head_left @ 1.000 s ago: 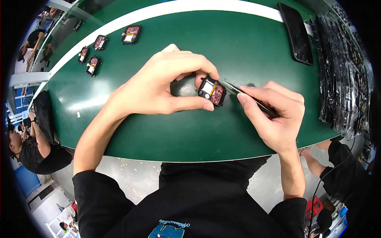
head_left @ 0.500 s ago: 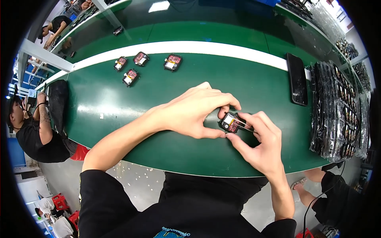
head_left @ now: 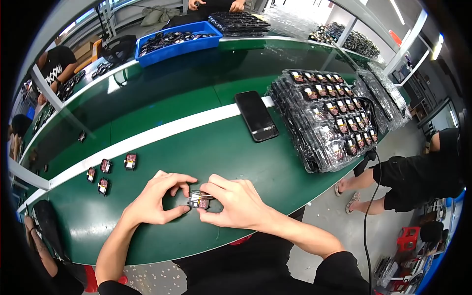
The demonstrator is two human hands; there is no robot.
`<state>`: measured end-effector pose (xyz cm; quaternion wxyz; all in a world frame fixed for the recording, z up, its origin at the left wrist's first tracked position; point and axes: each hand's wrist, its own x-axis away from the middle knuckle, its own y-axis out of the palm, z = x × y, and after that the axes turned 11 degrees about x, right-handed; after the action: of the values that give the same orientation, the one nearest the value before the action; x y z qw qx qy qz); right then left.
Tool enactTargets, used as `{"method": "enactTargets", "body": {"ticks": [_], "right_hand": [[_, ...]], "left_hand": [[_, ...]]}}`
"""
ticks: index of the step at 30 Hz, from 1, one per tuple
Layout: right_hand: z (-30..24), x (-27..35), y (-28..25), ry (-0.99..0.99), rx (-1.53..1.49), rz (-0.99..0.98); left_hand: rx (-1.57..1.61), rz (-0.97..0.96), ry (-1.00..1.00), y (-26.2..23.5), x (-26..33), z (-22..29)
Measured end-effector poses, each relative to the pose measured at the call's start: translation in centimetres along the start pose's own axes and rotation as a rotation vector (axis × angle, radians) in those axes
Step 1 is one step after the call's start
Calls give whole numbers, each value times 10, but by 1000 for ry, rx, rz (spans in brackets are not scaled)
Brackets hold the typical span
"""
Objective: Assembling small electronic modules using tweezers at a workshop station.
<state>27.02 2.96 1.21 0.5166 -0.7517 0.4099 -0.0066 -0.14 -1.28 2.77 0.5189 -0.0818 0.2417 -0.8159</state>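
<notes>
A small black, squarish electronic module point(head_left: 195, 202), like an open watch body with white, yellow and reddish parts inside, lies on the green table in front of me. My left hand point(head_left: 156, 199) curves around its left side, thumb and a fingertip at the edge. From the right, my right hand point(head_left: 237, 201) closes on thin metal tweezers point(head_left: 202, 197), whose prongs reach across the module's face. Its thumb and fingers also sit against the module's right side, covering part of it. Several similar modules point(head_left: 130, 161) lie farther left on the table.
A black phone point(head_left: 256, 117) rests beyond my right hand. Next to it rises a stack of clear plastic trays point(head_left: 319, 120) filled with modules. A blue bin point(head_left: 179, 47) of dark parts stands behind the barrier. A black cable point(head_left: 368, 221) hangs off the right side; people are nearby.
The view has swung to the right, bringing the tray stack and blue bin into fuller sight. Both hands remain at the module, with the tweezers still in the right one.
</notes>
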Motion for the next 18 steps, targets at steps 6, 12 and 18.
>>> {"method": "enactTargets", "body": {"ticks": [6,12,18], "right_hand": [[-5,-5,-91,9,208,177],[56,-9,-175,330,477,349],[107,3,-199,524,604,408]], "left_hand": [[-606,461,-1,-35,17,2],[-818,542,-209,-62,40,-21],[-426,400,-132,-47,20,-7]]}}
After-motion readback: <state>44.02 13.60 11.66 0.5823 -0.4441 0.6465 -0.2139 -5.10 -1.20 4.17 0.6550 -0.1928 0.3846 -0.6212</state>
